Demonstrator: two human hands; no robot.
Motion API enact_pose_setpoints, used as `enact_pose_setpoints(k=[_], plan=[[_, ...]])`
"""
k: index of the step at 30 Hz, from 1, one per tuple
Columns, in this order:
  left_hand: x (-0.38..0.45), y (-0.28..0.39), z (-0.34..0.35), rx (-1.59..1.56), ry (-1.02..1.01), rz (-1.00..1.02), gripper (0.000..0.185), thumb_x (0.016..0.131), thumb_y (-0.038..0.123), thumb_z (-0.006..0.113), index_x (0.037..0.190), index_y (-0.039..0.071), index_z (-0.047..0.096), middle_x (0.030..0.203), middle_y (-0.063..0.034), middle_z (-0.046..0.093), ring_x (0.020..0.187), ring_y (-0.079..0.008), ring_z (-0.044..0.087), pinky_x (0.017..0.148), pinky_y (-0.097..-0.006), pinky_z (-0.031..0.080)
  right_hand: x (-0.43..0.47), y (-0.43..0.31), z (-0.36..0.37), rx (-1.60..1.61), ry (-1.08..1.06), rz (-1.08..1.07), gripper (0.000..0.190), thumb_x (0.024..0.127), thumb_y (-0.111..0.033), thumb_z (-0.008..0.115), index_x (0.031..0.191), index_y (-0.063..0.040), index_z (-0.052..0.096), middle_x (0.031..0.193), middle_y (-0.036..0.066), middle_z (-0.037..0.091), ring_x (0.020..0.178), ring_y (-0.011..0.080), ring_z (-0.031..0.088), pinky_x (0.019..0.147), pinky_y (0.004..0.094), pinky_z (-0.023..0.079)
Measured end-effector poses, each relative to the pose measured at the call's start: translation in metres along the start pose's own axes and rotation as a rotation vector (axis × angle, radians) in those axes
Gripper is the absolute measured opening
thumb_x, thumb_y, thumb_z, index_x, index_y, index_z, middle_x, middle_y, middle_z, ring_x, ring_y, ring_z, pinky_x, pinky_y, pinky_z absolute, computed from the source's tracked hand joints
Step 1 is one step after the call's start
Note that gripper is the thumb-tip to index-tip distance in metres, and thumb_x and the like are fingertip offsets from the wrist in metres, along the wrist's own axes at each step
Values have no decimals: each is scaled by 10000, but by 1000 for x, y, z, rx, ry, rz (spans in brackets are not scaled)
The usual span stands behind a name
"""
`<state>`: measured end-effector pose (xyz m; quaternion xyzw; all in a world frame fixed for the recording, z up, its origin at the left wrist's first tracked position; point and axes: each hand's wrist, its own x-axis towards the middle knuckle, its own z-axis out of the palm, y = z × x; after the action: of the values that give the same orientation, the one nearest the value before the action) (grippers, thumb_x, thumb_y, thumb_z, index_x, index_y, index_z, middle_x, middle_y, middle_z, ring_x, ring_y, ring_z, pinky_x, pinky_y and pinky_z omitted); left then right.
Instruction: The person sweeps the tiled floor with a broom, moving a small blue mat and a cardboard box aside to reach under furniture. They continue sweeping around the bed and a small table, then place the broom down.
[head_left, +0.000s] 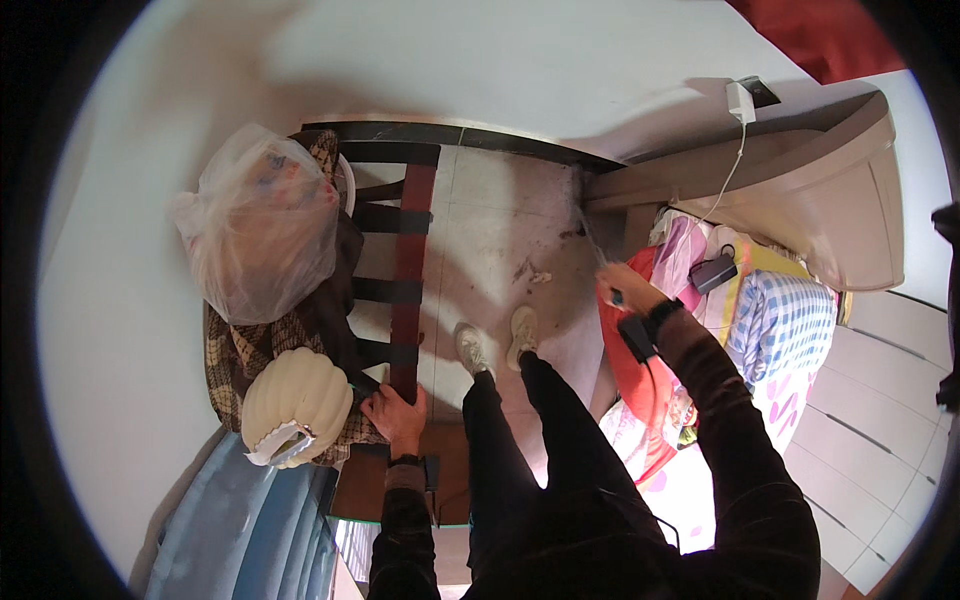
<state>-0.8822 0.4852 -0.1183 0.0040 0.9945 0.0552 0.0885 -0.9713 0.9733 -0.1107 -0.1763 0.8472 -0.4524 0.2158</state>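
My left hand (397, 416) grips the near end of a dark red rail (411, 285) on a slatted frame, thumb and fingers on either side. My right hand (626, 289) is closed around the dark handle of a long, thin tool (590, 232). The tool slants away to the floor near the wall; its far end is blurred, so its kind is unclear. Dark specks and a pale crumpled scrap (541, 277) lie on the tiled floor (487, 225) between the frame and the tool.
At left, a plastic-wrapped bundle (262, 225) and a cream ribbed lampshade-like object (296, 401) rest on a patterned blanket (225, 375). At right, a bed with a curved headboard (825, 195) holds a checked pillow (787, 322), bedding and a black device (713, 274). A white cable hangs from a wall charger (740, 101).
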Motion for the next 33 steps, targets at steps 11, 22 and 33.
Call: enact_pose_setpoints(k=[11, 22, 33], plan=[[-1, 2, -1, 52, 41, 12, 505, 775, 432, 619, 891, -47, 508, 735, -201, 589, 764, -328, 551, 855, -427, 354, -18, -31, 41, -97, -465, 287, 155, 662, -193, 625, 565, -74, 603, 540, 101, 609, 501, 265, 624, 471, 391, 499], [-2, 1, 0, 68, 74, 64, 522, 773, 447, 623, 900, -43, 498, 727, -191, 578, 749, -324, 540, 861, -433, 349, -30, 19, 37, -617, -416, 504, 252, 732, -195, 551, 644, 15, 657, 689, 231, 621, 651, 392, 619, 604, 454, 513], [-5, 2, 3, 141, 116, 96, 548, 793, 460, 613, 952, -51, 492, 751, -195, 588, 759, -327, 550, 866, -435, 353, -181, -86, 32, -398, -226, 971, 282, 790, -156, 492, 835, 115, 552, 721, 315, 604, 744, 428, 636, 697, 530, 508]])
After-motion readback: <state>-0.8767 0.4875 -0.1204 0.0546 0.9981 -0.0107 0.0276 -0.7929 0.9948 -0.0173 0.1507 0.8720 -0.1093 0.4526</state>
